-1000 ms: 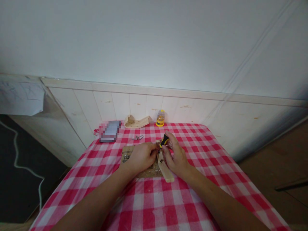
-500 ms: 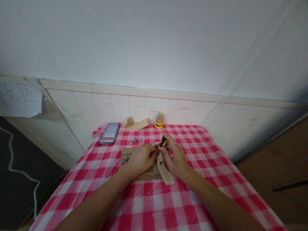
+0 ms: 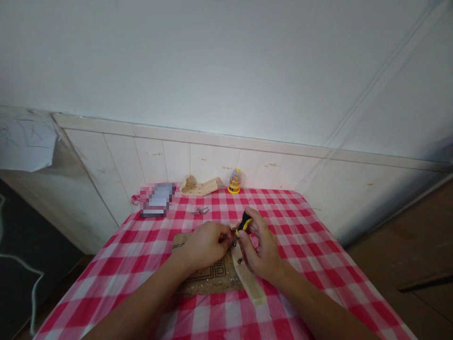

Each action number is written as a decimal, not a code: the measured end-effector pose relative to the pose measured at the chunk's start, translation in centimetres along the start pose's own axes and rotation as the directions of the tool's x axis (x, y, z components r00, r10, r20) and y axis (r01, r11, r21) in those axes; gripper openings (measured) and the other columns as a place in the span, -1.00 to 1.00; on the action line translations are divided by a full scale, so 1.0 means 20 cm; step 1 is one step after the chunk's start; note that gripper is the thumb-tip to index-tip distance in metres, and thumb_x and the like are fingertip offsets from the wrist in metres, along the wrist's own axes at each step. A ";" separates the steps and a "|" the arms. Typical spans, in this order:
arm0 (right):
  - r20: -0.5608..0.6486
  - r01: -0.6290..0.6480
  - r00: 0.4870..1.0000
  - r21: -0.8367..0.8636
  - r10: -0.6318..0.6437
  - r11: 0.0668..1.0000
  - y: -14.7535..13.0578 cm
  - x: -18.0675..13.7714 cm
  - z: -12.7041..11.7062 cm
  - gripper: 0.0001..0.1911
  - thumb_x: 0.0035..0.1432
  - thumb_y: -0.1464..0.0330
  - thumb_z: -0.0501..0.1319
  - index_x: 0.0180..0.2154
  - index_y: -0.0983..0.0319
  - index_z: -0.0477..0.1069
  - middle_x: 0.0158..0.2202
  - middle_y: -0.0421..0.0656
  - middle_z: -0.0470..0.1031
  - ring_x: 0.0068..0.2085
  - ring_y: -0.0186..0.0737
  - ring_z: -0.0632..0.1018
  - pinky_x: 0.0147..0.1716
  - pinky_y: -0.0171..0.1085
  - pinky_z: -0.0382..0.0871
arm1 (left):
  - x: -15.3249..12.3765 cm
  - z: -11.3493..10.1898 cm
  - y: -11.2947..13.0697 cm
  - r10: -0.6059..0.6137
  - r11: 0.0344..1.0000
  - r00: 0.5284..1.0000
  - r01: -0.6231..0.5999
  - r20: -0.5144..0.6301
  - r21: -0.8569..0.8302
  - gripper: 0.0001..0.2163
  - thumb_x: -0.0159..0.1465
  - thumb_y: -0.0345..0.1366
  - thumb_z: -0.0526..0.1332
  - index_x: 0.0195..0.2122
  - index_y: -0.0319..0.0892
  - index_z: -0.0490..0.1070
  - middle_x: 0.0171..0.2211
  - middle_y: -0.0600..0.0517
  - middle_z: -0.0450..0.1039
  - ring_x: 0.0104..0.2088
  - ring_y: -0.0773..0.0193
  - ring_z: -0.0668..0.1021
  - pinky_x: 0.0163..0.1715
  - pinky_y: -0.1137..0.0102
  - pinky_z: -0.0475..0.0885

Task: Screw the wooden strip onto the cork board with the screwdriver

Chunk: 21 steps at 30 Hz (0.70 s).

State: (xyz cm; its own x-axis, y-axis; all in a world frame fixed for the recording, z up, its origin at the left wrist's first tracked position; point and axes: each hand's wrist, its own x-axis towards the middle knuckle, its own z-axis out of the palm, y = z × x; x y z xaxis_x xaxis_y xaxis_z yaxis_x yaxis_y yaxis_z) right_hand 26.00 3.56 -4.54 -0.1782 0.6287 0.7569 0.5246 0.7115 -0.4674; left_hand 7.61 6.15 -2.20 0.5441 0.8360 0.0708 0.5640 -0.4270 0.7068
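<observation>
My right hand (image 3: 264, 250) grips a black and yellow screwdriver (image 3: 245, 221), tilted with its tip down toward a pale wooden piece (image 3: 249, 281). This piece lies slanting over the right side of a brown block or packet with dark printed patterns (image 3: 198, 287). Dark hardware (image 3: 239, 260) shows on the wood below the screwdriver. My left hand (image 3: 208, 243) rests over the brown block, its thumb and fingers pinched together close to the screwdriver tip. Whatever they pinch is too small and hidden to name.
Several loose screws (image 3: 200, 211) lie beyond my hands. Farther back are a curved wooden part with holes (image 3: 200, 188), a clear container with a yellow base and cap (image 3: 234, 182) and a blurred phone-like object (image 3: 158, 200). A red checked cloth (image 3: 219, 321) covers the table, which meets a wall.
My view has shifted, so the table and objects sit slightly lower in the picture. Both hands keep nearly the same pose at the wooden piece, the screwdriver still in my right hand.
</observation>
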 end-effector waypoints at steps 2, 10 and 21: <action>0.003 -0.017 1.000 0.009 0.017 1.000 0.00 0.00 0.00 -0.42 0.31 0.42 0.13 0.32 0.13 0.09 -0.01 0.01 0.53 -0.13 -0.09 0.63 -0.17 -0.11 0.60 | 0.00 0.00 -0.01 -0.007 1.000 1.000 0.007 -0.013 0.004 -0.79 0.23 -0.31 0.11 -0.39 -0.13 0.55 -0.41 0.03 0.62 -0.43 0.24 0.56 -0.46 0.43 0.28; -0.045 -0.023 0.999 0.006 0.024 1.000 -0.01 0.01 0.00 -0.43 0.25 0.45 0.21 0.25 0.06 0.22 -0.04 -0.07 0.57 -0.13 -0.10 0.64 -0.17 -0.13 0.62 | 0.00 0.00 0.00 0.018 0.999 1.000 -0.017 -0.024 0.039 -0.81 0.21 -0.35 0.12 -0.41 -0.13 0.54 -0.43 0.05 0.60 -0.45 0.27 0.53 -0.49 0.43 0.21; -0.053 0.048 0.997 -0.041 -0.051 0.998 -0.05 0.02 0.01 -0.39 0.24 0.46 0.23 0.28 0.09 0.18 0.04 -0.01 0.52 -0.07 -0.08 0.62 -0.11 -0.08 0.60 | -0.01 0.00 0.04 0.006 0.992 0.998 0.001 -0.055 0.129 -0.83 0.20 -0.34 0.13 -0.42 -0.18 0.52 -0.47 -0.02 0.57 -0.50 0.26 0.49 -0.53 0.42 0.13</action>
State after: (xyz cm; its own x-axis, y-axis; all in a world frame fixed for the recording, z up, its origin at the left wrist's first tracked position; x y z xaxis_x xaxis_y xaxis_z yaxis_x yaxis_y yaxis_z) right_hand 25.21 3.23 -3.92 -0.1604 0.5745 0.8026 0.5488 0.7278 -0.4113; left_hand 7.95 5.63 -1.79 0.5127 0.8510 0.1134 0.6400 -0.4669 0.6103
